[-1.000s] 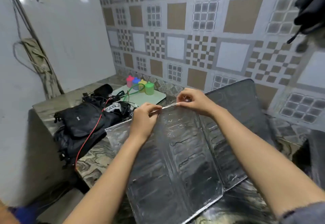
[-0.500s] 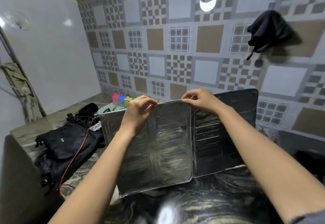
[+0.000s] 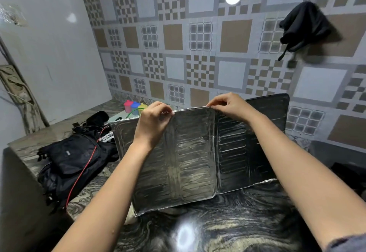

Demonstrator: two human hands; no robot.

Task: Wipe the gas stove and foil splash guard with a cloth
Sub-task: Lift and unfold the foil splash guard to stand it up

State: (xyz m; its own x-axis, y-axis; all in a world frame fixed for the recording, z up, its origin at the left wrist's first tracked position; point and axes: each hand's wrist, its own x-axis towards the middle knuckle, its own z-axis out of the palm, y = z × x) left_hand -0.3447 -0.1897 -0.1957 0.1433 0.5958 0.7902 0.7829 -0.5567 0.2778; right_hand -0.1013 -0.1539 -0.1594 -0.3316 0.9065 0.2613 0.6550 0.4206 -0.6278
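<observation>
1. Head view: the guard [image 3: 195, 152] stands upright on the counter [image 3: 247, 222]. The left hand [image 3: 153, 125] and right hand [image 3: 230, 106] pinch its top edge with curled fingers.
2. Advice: grip lightly and angle the panels so it stands alone; foil likely creases.

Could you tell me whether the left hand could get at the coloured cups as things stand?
Probably not directly: the left hand pinches the top edge of the foil splash guard, which stands between it and the coloured cups. It would have to let go and reach over.
</observation>
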